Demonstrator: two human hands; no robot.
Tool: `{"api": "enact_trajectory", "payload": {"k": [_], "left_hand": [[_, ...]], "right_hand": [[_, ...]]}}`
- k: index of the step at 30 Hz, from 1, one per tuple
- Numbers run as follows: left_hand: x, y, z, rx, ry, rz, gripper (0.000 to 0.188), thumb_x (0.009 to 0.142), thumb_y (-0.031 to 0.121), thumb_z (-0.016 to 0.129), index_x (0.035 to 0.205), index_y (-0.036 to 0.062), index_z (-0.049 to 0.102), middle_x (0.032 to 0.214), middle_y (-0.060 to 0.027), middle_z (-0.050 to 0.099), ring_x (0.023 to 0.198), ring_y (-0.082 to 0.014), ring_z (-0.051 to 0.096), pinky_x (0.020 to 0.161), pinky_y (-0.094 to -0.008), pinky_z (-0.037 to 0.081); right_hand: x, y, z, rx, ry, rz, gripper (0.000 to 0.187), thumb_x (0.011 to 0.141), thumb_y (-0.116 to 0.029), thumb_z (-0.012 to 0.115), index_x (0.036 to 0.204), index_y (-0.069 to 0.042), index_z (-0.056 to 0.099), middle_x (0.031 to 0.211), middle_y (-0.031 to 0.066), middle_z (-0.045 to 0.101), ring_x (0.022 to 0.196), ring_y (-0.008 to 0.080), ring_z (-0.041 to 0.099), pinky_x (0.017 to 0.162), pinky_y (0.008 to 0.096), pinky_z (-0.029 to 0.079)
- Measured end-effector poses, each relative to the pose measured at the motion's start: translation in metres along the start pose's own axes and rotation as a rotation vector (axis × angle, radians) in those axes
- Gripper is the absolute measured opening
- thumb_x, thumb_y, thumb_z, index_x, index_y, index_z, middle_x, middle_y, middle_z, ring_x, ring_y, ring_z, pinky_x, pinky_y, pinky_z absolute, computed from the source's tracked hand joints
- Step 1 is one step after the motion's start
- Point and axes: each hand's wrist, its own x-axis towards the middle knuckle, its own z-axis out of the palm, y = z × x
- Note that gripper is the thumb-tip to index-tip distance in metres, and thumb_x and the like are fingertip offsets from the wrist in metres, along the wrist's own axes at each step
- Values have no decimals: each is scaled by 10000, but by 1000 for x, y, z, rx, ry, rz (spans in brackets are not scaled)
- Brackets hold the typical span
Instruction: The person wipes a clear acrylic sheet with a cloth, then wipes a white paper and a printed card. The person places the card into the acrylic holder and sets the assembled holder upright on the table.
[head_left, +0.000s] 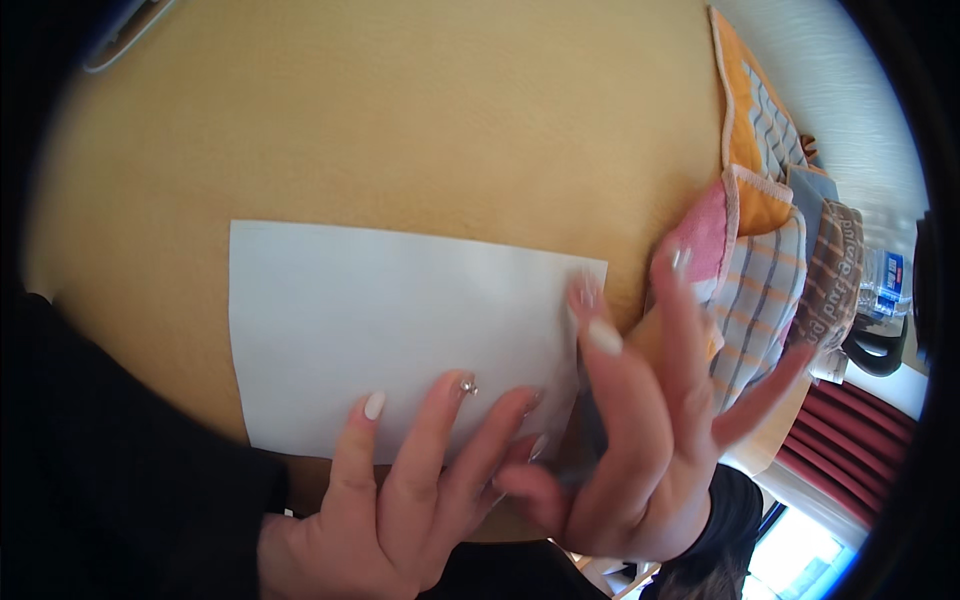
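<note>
white paper flat on desk | left hand spread over its near edge | right hand splayed (motion-blurred) by right edge | risk: uneven pressure may skew or crease it

White paper sheet at centre; left hand resting on lower part. Right hand blurred, lower right. Checked cloth, right.
</note>
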Motion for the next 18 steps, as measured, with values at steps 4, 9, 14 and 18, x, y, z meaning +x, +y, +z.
{"api": "enact_trajectory", "payload": {"k": [4,9,14,18], "left_hand": [[1,-5,1,-8,-5,25,367,1021,325,516,1294,105,623,1215,2,707,1057,-277,701,821,-414,594],[2,-2,1,-31,-8,4,349,1013,315,518,1253,98,650,1226,-8,706,1056,-287,701,813,-416,593],[6,-5,-2,-83,-9,19,329,1010,311,523,1201,87,671,1234,-16,705,1050,-298,702,811,-420,591],[2,-3,3,-42,33,13,316,1014,300,520,1174,74,671,1211,-25,710,1033,-298,708,794,-427,597]], "right_hand": [[-6,0,-3,-23,14,6,622,1028,-567,372,1190,20,496,1155,195,710,1252,442,568,1126,721,-28],[9,14,7,-34,68,-84,624,1033,-539,387,1238,42,484,1187,194,693,1260,452,557,1123,726,-17],[-1,16,2,1,41,-68,625,1022,-521,437,1262,55,471,1196,192,685,1266,495,534,1118,723,-12],[-4,7,1,-34,-57,-21,657,1015,-555,430,1262,52,474,1199,191,684,1286,489,521,1124,714,-16]]}}
